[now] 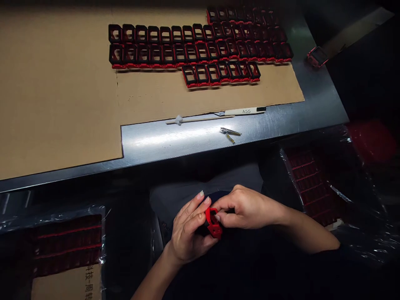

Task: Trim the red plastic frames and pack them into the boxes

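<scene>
At lower centre, the left hand's grip (pixel 186 230) pinches a red case (pixel 215 230). The right hand (pixel 244 208) touches it; I cannot tell whether that grip pinches.

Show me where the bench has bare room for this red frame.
Widest: cardboard left of the black-and-red frames. Also metal benchtop right of the nail clippers, and left of them below the cotton-wound stick. Crowded: the frame rows, and around the stick, A55 knife and clippers.

Clipper (pixel 231 132) is lying near center on metal table (pixel 175 139); A55-marked knife (pixel 245 111), wooden stick (pixel 206 120) are sitting just above; cardboard (pixel 56 83) is covering upper left.
</scene>
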Available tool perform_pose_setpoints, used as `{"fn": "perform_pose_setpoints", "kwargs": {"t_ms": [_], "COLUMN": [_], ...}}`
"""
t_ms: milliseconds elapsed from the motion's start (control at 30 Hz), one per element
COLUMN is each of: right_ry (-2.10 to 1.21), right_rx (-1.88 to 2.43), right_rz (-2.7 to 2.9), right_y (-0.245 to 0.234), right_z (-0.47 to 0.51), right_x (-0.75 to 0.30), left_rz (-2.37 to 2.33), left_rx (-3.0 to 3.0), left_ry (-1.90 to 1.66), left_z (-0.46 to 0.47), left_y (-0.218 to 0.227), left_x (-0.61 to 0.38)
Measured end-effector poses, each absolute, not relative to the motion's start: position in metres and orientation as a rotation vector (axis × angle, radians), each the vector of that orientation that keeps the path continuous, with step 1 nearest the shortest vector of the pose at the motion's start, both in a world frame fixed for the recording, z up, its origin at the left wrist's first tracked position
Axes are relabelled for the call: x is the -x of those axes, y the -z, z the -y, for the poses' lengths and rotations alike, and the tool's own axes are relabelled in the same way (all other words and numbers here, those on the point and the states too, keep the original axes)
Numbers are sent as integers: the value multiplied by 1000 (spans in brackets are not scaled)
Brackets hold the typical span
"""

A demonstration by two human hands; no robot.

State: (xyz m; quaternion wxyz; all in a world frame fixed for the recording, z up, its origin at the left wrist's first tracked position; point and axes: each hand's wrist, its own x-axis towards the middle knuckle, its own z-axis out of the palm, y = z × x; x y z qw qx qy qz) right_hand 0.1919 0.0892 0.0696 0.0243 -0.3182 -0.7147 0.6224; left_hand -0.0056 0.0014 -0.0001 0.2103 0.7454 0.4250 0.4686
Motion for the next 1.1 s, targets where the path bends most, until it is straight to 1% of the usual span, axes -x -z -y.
{"fn": "perform_pose_setpoints", "kwargs": {"t_ms": [100, 233, 300, 400, 533, 567, 667, 700, 733, 767, 867, 900, 967, 1100], "right_ry": [-1888, -1994, -2005, -1832, -1684, -1617, -1267, -1237, -1319, -1501, -2228, -2396, -2560, -2580], "right_rx": [1014, 850, 869, 1084, 1121, 1220, 1696, 1764, 1752, 1669, 1170, 1025, 887, 979], "right_rz": [2214, 2196, 2151, 2164, 2216, 2146, 1859, 1790, 1737, 1667, 1278, 1136, 915, 715], "right_y": [-69, -70, -70, -71, -64, -60, -44, -38, -33, -29, -23, -23, -22, -23], "right_z": [-91, -96, -94, -87, -88, -91, -100, -100, -97, -93, -70, -62, -51, -48], "right_x": [-192, -198, -197, -190, -196, -203, -225, -230, -232, -231, -213, -205, -189, -173], "left_rz": [-1180, -1200, -1212, -1205, -1217, -1227, -1226, -1208, -1182, -1157, -1097, -1087, -1075, -1082], "left_rx": [-2095, -2072, -2051, -2058, -1994, -1939, -1731, -1675, -1638, -1615, -1550, -1495, -1351, -1208], "left_ry": [-1305, -1293, -1296, -1313, -1362, -1368, -1379, -1388, -1405, -1422, -1448, -1432, -1378, -1315], "left_z": [-1, 1, 1, 2, 4, 5, 7, 7, 7, 7, 5, 5, 6, 8], "left_y": [0, 2, 3, 5, 6, 6, 7, 7, 8, 9, 12, 12, 11, 6], "left_x": [6, 6, 6, 4, 3, 3, 3, 2, 1, 0, -5, -7, -9, -10]}}
